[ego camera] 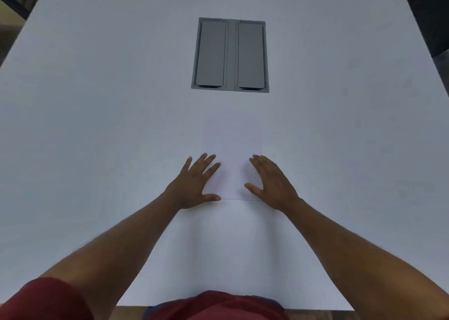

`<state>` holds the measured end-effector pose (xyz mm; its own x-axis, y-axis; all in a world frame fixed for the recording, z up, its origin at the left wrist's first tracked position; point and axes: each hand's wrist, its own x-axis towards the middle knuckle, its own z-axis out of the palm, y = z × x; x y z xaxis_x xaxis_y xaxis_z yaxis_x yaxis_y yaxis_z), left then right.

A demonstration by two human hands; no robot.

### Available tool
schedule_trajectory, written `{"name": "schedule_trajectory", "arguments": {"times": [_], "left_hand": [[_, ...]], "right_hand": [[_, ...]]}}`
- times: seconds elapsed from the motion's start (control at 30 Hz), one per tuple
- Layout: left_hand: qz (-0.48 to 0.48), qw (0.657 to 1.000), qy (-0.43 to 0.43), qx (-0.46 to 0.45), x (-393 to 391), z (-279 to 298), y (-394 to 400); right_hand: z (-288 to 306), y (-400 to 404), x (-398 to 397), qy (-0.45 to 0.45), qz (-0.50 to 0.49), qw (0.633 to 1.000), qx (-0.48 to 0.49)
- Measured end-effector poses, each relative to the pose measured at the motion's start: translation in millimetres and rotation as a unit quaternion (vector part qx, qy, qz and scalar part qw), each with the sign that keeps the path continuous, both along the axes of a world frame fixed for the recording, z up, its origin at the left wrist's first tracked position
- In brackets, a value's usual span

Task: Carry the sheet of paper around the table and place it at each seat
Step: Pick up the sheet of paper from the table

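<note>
White counter (97, 125): broad, pale surface filling nearly the whole frame, its near edge running along the bottom. Sheet of paper (232, 149): white, lying flat on the counter at centre frame, long side running away from the viewer, near edge marked by a thin dark line between the two hands; barely distinct from the counter in tone. Left hand (194, 183): palm down at the sheet's lower left corner, grip spread, fingers fanned over the paper's left margin, thumb lying along the near edge. Right hand (272, 183): palm down at the sheet's lower right corner, grip spread, fingers held close together pointing up the frame, thumb angled inward onto the paper. Neither hand pinches the sheet. Grey hatch (230, 54): rectangular panel with two closed flaps side by side, set into the counter in the upper centre, well apart from the paper's far edge. Red sleeve (41, 300): lower left corner. Dark chair (430, 18): partly visible, upper right.
</note>
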<state>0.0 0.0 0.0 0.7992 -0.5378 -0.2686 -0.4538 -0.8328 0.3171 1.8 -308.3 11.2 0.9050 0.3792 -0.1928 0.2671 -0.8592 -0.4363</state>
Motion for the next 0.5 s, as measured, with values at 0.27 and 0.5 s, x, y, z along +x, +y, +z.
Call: {"name": "schedule_trajectory", "arguments": {"times": [0.27,0.5], "left_hand": [[-0.031,0.999,0.002,-0.011,20.4,-34.8,15.0],[-0.044,0.997,-0.047,-0.049,24.1,-59.0,25.5]], "right_hand": [[-36.3,-9.2,4.3,0.013,0.046,0.998,-0.051],[-45.1,-12.3,11.4,-0.025,0.035,0.998,-0.055]]}}
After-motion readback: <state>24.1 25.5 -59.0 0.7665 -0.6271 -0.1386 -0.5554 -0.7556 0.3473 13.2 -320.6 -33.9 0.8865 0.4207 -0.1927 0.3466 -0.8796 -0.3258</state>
